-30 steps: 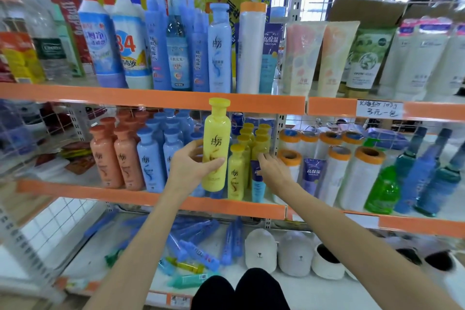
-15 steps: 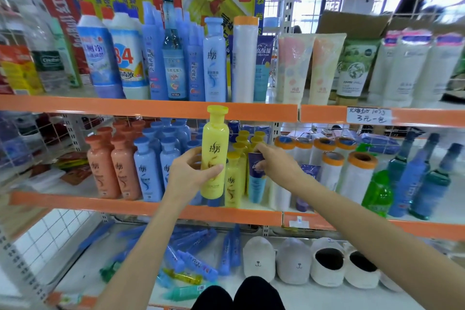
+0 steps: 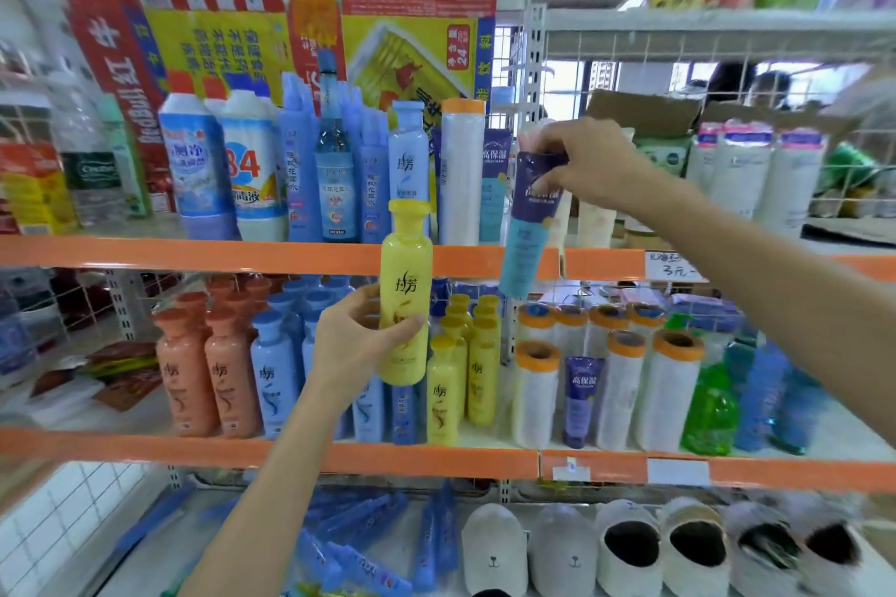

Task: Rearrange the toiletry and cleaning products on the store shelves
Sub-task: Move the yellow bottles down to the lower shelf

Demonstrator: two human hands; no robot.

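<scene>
My left hand (image 3: 356,344) grips a tall yellow shampoo bottle (image 3: 406,286) upright in front of the middle shelf, its cap reaching the orange rail of the upper shelf (image 3: 194,252). My right hand (image 3: 589,160) pinches the crimped top of a purple and light-blue tube (image 3: 531,218), which hangs cap-down in front of the upper shelf, next to a matching tube (image 3: 494,179) standing there. Smaller yellow bottles (image 3: 465,368) stand on the middle shelf (image 3: 291,451) just right of my left hand.
The upper shelf holds blue cleaner bottles (image 3: 199,170), an orange-capped white roll (image 3: 460,170) and white tubes (image 3: 756,175). The middle shelf carries orange bottles (image 3: 208,368), blue bottles (image 3: 271,378), white rolls (image 3: 625,393), another purple tube (image 3: 579,398) and green bottles (image 3: 710,407). Slippers (image 3: 562,548) lie below.
My right hand has lifted the purple and blue tube from the middle shelf up to the upper shelf level. The left hand keeps the yellow bottle. The camera tilted upward.
</scene>
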